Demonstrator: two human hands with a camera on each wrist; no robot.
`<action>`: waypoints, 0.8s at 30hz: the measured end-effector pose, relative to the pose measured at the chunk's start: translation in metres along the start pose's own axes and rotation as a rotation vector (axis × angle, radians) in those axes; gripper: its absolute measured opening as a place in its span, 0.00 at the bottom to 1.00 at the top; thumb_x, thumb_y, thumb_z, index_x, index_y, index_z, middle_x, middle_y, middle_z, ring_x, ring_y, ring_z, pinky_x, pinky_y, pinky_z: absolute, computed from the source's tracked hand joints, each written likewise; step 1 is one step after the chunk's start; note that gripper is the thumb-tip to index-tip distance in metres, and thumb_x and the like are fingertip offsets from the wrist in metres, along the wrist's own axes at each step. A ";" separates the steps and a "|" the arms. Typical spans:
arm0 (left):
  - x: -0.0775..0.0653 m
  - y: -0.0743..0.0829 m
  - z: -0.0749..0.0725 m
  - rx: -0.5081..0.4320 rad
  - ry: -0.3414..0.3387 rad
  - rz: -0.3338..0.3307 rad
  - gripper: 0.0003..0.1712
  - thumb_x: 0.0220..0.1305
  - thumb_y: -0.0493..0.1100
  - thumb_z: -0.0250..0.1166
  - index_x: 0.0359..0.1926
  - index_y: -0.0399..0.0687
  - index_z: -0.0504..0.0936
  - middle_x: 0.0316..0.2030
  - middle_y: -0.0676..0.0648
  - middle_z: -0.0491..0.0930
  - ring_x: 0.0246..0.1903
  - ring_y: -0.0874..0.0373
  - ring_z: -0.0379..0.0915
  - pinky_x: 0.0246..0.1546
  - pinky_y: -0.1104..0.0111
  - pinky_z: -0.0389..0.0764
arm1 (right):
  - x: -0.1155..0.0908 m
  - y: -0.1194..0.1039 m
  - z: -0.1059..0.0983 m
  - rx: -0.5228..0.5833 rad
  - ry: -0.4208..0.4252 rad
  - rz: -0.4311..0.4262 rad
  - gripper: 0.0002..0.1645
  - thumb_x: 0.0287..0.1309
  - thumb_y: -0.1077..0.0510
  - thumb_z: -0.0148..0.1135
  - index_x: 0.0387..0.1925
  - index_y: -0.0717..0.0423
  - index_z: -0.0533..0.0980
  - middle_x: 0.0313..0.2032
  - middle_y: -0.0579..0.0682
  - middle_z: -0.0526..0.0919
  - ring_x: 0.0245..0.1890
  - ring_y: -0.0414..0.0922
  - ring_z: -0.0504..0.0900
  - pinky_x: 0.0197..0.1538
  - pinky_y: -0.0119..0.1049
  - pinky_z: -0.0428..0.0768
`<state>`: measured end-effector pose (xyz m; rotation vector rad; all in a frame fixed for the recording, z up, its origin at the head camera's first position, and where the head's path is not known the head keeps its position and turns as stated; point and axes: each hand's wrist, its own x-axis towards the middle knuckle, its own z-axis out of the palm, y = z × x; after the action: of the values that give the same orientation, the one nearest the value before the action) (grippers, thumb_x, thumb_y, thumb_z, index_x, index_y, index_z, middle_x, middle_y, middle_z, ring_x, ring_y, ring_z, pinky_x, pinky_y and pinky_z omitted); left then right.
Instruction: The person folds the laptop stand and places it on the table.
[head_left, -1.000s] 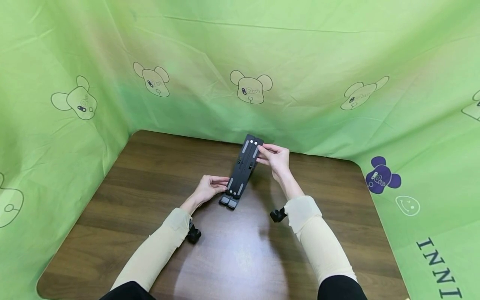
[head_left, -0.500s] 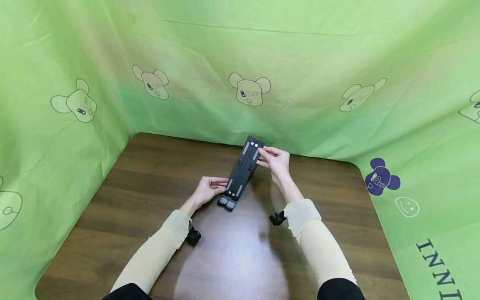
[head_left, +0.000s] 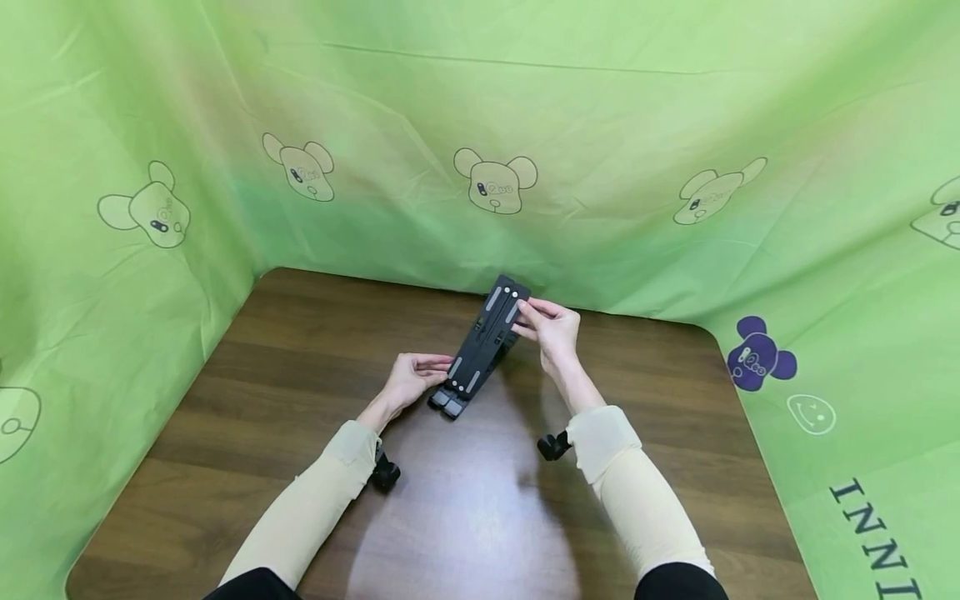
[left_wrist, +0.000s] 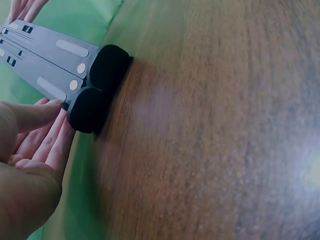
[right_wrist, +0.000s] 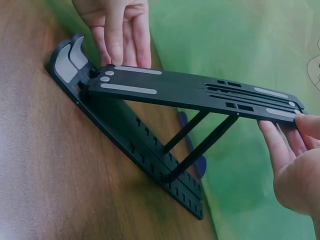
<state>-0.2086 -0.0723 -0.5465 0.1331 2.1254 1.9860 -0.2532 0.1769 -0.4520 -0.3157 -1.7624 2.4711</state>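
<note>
A green cloth (head_left: 491, 104) printed with bear heads is hanging behind the table and along its left and right edges. The wooden table (head_left: 202, 450) is carrying a black folding stand (head_left: 487, 337), which is lying near the middle of the far edge, its lipped end pointing toward the near left corner. The stand's base (right_wrist: 117, 137) is resting on the tabletop, while its upper plate (right_wrist: 182, 94) is slanting up from it. The right hand (head_left: 557, 332) is pinching the plate's raised end at its right edge, thumb on top and fingers underneath, so the plate is sitting between them. The left hand (head_left: 407, 383) is gripping the left edge just beside the lipped end, its thumb touching the rim and its fingers reaching below. Two thin struts (right_wrist: 204, 146) are spanning base and plate, and grey strips (right_wrist: 129, 89) are lining the plate's face.
</note>
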 end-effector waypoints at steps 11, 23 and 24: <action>0.002 0.003 0.002 -0.017 0.029 -0.022 0.21 0.70 0.19 0.65 0.62 0.21 0.84 0.60 0.25 0.85 0.58 0.45 0.89 0.53 0.77 0.89 | -0.008 0.002 0.000 -0.008 0.053 -0.029 0.14 0.67 0.75 0.70 0.53 0.74 0.85 0.23 0.43 0.92 0.25 0.39 0.93 0.36 0.35 0.94; 0.006 0.002 0.000 -0.068 0.031 -0.036 0.21 0.70 0.20 0.65 0.63 0.21 0.82 0.61 0.24 0.84 0.55 0.53 0.89 0.54 0.77 0.88 | -0.016 0.006 0.004 -0.005 0.146 -0.043 0.19 0.67 0.73 0.72 0.57 0.78 0.82 0.25 0.43 0.92 0.26 0.37 0.92 0.39 0.37 0.94; 0.007 0.002 0.000 -0.066 0.032 -0.034 0.21 0.70 0.20 0.65 0.63 0.21 0.82 0.61 0.24 0.84 0.54 0.54 0.89 0.54 0.78 0.88 | -0.017 0.006 0.004 -0.003 0.152 -0.047 0.20 0.66 0.73 0.72 0.57 0.78 0.82 0.25 0.43 0.92 0.26 0.37 0.92 0.40 0.38 0.94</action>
<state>-0.2153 -0.0707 -0.5452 0.0536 2.0636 2.0495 -0.2371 0.1679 -0.4542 -0.4445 -1.6938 2.3446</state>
